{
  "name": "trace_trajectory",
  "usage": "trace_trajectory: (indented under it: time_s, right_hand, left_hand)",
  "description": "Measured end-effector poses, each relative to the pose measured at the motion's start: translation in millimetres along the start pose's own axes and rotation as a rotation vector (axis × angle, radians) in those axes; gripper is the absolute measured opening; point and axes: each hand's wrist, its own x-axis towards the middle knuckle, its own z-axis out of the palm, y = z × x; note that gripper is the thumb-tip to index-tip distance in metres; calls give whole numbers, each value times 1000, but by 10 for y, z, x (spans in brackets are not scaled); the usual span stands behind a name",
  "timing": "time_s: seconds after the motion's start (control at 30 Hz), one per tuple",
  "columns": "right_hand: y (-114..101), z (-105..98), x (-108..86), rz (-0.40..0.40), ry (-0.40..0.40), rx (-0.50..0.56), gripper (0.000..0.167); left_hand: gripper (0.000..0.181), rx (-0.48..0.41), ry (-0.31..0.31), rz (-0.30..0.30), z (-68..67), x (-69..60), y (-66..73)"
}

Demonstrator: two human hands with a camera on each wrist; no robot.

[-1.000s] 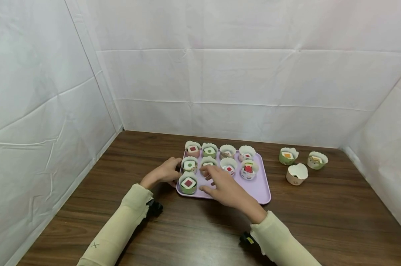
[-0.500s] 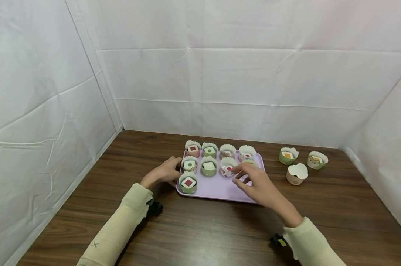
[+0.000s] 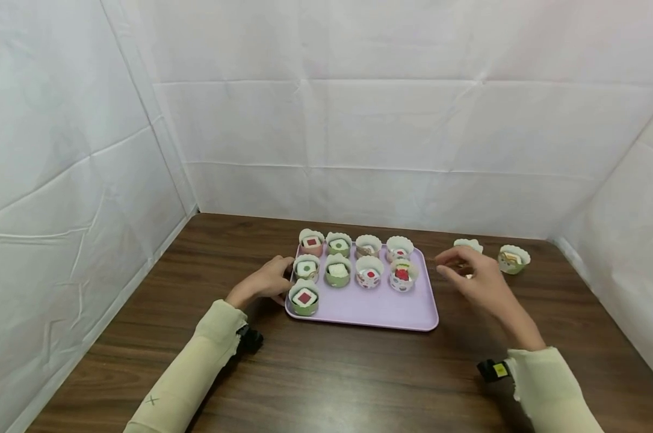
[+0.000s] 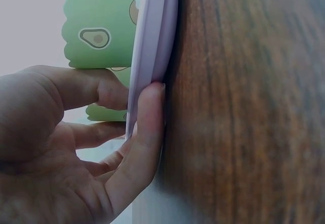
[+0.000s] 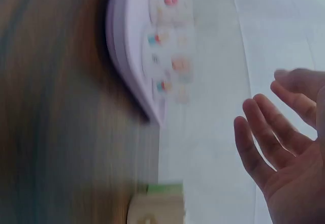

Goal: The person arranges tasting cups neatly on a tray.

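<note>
My left hand [image 3: 266,281] grips the left rim of a lilac tray [image 3: 369,310]. In the left wrist view the thumb lies over the rim and a finger under it, beside a green avocado-print paper baking cup [image 4: 104,26]. Several cups stand on the tray, many with white sweets inside, such as the front-left green cup [image 3: 306,308] and the cup with a red piece [image 3: 402,276]. My right hand [image 3: 482,284] is in the air right of the tray, fingers spread and holding nothing. Below it in the right wrist view stands a tan cup [image 5: 158,211], hidden by the hand in the head view.
Behind the right hand, partly covered, is a green-and-white cup [image 3: 469,245]. Farther right stands another green cup [image 3: 513,260] with a sweet inside. White sheeting [image 3: 386,132] rises behind the brown wooden table [image 3: 326,373].
My right hand has moved right, from over the tray's middle to above the loose cups on the right. The left hand keeps its grip on the tray.
</note>
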Motion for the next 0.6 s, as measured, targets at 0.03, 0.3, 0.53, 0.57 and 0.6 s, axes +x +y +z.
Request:
trace_trajectory:
  time_s: [0.03,0.3,0.53,0.57,0.6]
  right_hand:
    - [37,-48,-6,21,7,1,15]
    - [321,-301,-92,179,30,-75,34]
    - [481,-380,-112,184,-98,-160,61]
    - [498,-381,-112,189,-112,-164,64]
    - [511,-381,-111,195,-126,-169,67]
  left_hand:
    - [44,-1,1,-1,-6,0,4]
    - [45,5,4,1,-15,15,-12]
    - [46,2,3,3,-11,11,-10]
    - [45,3,5,3,-12,10,-8]
    - [45,4,5,4,-13,8,-5]
